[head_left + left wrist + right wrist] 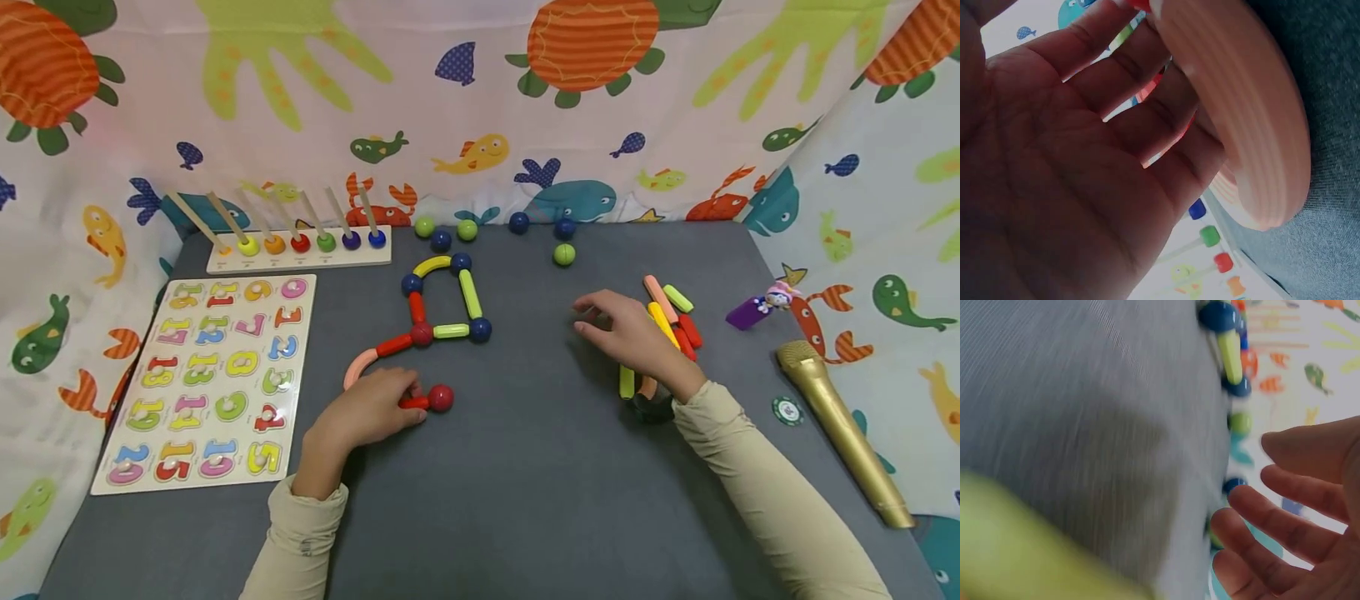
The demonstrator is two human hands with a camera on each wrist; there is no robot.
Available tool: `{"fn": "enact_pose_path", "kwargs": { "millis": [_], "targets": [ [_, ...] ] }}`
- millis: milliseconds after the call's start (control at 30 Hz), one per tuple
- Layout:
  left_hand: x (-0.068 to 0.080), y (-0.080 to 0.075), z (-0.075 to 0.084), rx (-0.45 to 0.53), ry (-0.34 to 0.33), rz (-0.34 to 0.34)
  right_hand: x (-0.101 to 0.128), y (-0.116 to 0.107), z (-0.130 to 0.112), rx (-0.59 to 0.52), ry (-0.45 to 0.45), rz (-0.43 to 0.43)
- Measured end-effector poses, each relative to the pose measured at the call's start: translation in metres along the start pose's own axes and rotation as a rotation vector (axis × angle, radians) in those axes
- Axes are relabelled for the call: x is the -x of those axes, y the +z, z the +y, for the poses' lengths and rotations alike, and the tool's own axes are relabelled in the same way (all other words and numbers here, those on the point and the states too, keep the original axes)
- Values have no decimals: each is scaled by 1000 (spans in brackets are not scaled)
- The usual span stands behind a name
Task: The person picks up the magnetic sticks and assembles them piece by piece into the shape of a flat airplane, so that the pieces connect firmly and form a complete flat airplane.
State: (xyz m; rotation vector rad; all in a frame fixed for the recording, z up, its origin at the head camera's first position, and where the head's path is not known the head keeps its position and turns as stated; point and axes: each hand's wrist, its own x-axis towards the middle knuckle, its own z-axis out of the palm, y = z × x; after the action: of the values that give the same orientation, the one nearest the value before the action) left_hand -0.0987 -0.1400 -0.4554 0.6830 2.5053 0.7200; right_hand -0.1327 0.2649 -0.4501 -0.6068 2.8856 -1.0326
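Note:
My left hand (367,408) pinches a short red stick (414,402) that ends in a red ball (441,397). A curved pink stick (360,367) runs from under this hand to a straight red stick (393,345). That joins a closed loop of sticks and balls at a red ball (422,334). Curved pink pieces (1254,119) lie against the fingers in the left wrist view. My right hand (622,329), loosely bent and holding nothing, hovers left of loose sticks (660,325). A yellow-green stick (1022,550) looks blurred in the right wrist view.
A number puzzle board (300,375) and a peg counter (300,259) occupy the left side. Several blue and green balls (564,254) lie along the back. On the right are a gold microphone (843,433), a poker chip (787,410) and a purple figurine (750,311).

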Motion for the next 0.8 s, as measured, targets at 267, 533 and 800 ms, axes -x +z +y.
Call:
{"fn": "enact_pose_path", "kwargs": {
  "millis": [267,533,800],
  "targets": [
    [1,-3,-2,43,2,-21,19,-39,26,374,23,16],
    [2,-7,-7,78,27,-22,11,-41,46,559,-14,-23],
    [2,-8,-12,112,67,-23,1,-35,46,561,-120,52]
  ]
}}
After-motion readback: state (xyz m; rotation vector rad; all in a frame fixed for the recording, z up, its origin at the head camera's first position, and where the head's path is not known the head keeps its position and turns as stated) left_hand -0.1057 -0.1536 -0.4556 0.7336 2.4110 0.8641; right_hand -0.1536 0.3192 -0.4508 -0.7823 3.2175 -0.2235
